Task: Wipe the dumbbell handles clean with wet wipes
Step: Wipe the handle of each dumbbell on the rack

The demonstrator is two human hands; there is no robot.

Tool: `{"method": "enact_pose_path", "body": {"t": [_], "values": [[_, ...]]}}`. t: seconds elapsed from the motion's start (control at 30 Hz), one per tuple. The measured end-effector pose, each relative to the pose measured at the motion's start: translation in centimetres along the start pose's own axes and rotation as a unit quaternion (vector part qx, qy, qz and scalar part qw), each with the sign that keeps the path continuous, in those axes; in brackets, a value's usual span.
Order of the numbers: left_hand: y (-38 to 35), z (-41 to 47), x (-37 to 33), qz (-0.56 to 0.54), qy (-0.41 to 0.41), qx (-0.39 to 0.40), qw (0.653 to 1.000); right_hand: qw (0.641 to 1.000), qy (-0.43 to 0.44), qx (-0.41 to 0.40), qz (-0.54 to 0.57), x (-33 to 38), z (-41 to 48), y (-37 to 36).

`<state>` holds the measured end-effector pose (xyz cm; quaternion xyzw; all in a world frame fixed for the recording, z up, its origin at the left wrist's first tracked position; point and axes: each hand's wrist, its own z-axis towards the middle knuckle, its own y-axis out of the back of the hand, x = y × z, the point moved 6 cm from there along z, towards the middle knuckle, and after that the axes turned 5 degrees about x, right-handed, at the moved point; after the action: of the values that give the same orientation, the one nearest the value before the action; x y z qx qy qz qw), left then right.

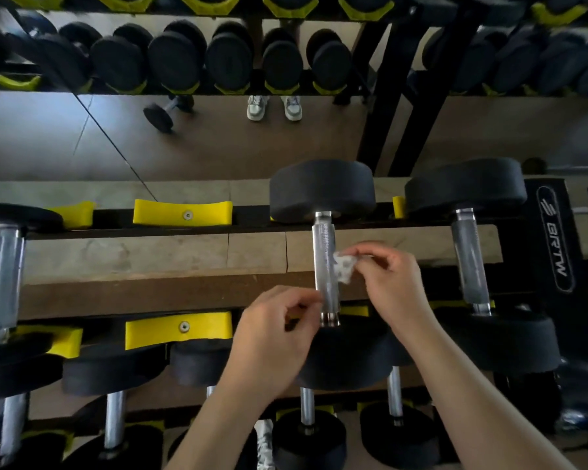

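Observation:
A black dumbbell lies front to back on the rack, its knurled steel handle (pixel 325 252) in the middle of the view. My right hand (pixel 392 283) pinches a small crumpled wet wipe (pixel 343 268) and holds it against the right side of that handle. My left hand (pixel 274 337) is just left of the handle's near end, fingers curled, fingertips close to the steel; whether they touch it or hold anything is unclear.
Another dumbbell (pixel 470 256) lies to the right and one (pixel 2 276) at the far left. Empty yellow cradles (pixel 182 213) sit left of centre. Lower shelf dumbbells (pixel 308 408) lie beneath my arms. A mirror behind shows racks and shoes (pixel 274 107).

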<state>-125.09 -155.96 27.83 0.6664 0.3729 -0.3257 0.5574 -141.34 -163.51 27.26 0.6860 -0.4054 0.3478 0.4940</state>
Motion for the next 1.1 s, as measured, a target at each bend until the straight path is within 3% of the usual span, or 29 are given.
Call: {"method": "enact_pose_path", "body": {"t": [0.07,0.2,0.27,0.4,0.47,0.53,0.67,0.8,0.93,1.03,1.1], "values": [[-1.1,-0.5,-0.4,0.055,-0.025,0.015,0.998,0.996,0.052,0.050,-0.047,0.1,0.3,-1.2],[-2.0,-0.7,-0.3,0.090,-0.014,-0.042,0.995,0.968,0.184,-0.036,-0.168,1.6,1.8,-0.7],[-2.2,-0.6,-0.1,0.087,0.002,-0.060,0.994,0.961,0.205,-0.026,-0.183,1.6,1.7,-0.6],[-3.5,-0.6,0.3,0.046,0.031,-0.072,0.996,0.948,0.221,0.096,-0.206,0.5,0.1,-1.4],[-3.7,-0.5,0.2,0.044,0.033,-0.078,0.995,0.949,0.245,0.060,-0.188,1.1,1.6,-1.0],[-3.6,-0.5,0.2,0.036,0.036,-0.081,0.995,0.956,0.243,0.022,-0.160,1.6,2.7,-0.7],[-3.5,-0.4,-0.1,0.045,0.035,-0.087,0.995,0.953,0.209,0.126,-0.179,0.2,1.1,-1.6],[-3.7,-0.4,-0.2,0.045,0.039,-0.091,0.994,0.958,0.240,0.012,-0.155,1.3,3.2,-0.6],[-3.5,-0.1,0.3,0.004,0.057,-0.081,0.995,0.961,0.186,0.145,-0.145,-0.2,1.6,-1.5],[-3.7,0.1,0.3,0.004,0.059,-0.064,0.996,0.964,0.230,0.041,-0.130,0.9,3.1,-0.8],[-3.6,0.3,0.5,-0.013,0.065,-0.060,0.996,0.979,0.186,0.023,-0.076,0.4,4.1,-0.5]]}}
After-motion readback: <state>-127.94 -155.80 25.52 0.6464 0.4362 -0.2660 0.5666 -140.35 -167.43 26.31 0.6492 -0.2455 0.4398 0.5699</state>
